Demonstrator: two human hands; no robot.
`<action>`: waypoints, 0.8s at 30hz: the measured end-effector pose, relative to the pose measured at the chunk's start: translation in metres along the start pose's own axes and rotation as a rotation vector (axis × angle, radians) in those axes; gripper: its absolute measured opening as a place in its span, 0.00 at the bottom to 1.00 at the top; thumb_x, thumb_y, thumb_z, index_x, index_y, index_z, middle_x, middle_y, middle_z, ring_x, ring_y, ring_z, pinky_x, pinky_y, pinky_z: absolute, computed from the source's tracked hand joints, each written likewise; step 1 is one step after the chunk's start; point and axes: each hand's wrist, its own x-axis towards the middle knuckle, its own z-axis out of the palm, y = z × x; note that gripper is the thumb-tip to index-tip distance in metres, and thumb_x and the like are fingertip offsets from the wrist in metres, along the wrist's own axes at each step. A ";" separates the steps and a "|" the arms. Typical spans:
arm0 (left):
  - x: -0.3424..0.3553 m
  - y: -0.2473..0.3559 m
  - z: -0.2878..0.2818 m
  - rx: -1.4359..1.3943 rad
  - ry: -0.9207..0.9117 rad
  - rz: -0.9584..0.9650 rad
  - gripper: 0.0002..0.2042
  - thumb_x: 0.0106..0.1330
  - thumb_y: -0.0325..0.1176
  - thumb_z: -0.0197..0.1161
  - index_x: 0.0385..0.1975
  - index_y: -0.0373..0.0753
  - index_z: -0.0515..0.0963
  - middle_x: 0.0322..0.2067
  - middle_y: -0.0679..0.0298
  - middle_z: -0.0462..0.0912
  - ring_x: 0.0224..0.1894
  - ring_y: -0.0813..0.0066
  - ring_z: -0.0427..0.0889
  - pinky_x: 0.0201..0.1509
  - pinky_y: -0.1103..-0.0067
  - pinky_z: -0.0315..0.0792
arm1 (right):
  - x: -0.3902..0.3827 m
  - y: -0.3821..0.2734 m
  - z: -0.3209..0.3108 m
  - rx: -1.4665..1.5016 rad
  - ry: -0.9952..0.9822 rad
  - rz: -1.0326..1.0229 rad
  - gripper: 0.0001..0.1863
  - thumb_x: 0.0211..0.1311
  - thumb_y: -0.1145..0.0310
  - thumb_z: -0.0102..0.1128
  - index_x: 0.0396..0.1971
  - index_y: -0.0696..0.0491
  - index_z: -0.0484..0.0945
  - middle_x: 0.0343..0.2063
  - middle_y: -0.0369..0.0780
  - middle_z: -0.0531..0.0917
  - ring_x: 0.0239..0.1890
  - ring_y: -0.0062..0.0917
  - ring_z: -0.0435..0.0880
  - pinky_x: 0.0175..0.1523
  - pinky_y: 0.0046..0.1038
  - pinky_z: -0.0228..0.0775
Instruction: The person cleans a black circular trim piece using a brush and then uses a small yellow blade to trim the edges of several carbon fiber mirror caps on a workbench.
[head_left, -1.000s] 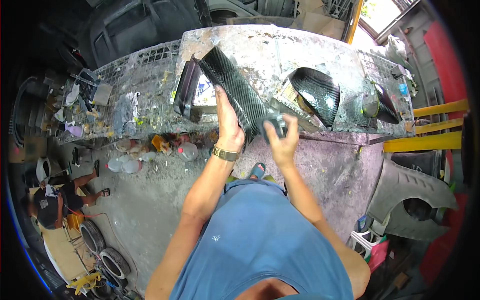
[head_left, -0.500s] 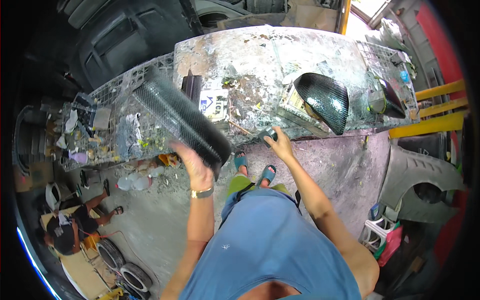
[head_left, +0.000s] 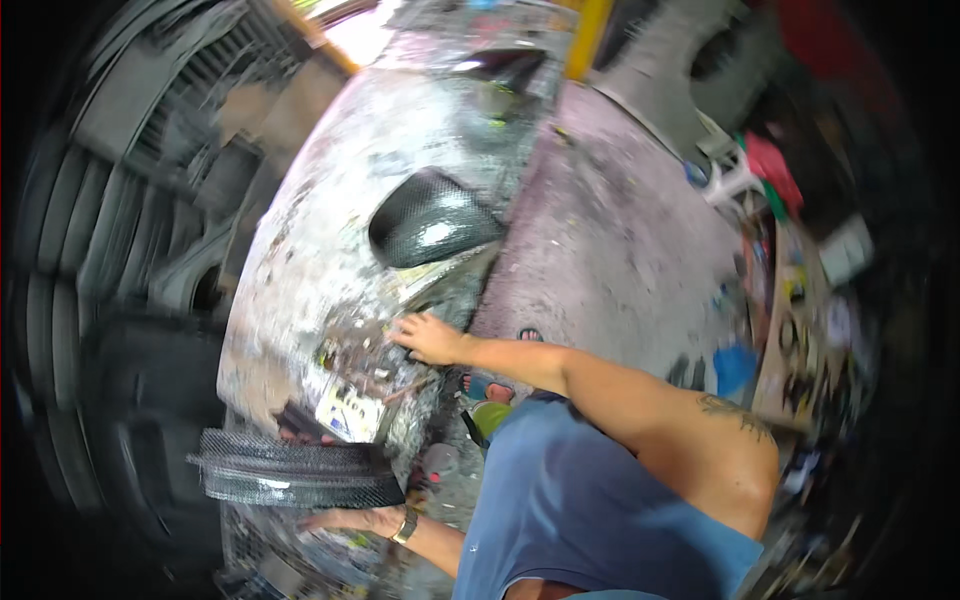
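Note:
My left hand [head_left: 355, 520], with a watch on its wrist, holds a long, glossy black carbon-fibre panel [head_left: 300, 475] over the table's near end. A raised ridge runs along the panel, which hides some of my fingers. My right hand [head_left: 430, 338] reaches over the table's edge with its fingers apart, and no object shows in it. Close to that hand lies a curved, shiny carbon-fibre cover [head_left: 432, 220], resting on a flat, pale piece. A white and blue printed piece [head_left: 350, 412] lies between my two hands. Motion blurs parts of the picture.
The paint-stained worktable [head_left: 290, 270] stretches away from me. Another dark glossy piece [head_left: 505, 65] lies at its far end. A grey car fender [head_left: 660, 75] and a white stool [head_left: 728, 178] stand beyond the floor. Dark car parts [head_left: 170, 400] line the left.
My view has swung to the right. The dark block earlier in my right hand no longer shows there, and its fingers have spread. My left hand still holds the panel, now seen nearly level.

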 end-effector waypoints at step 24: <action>-0.088 -0.556 0.234 0.136 -0.542 -1.158 0.52 0.54 0.69 0.55 0.71 0.46 0.40 0.72 0.57 0.43 0.72 0.57 0.46 0.73 0.50 0.39 | -0.693 0.140 0.032 0.501 1.254 1.797 0.13 0.55 0.65 0.57 0.39 0.55 0.79 0.34 0.47 0.84 0.38 0.41 0.83 0.42 0.37 0.74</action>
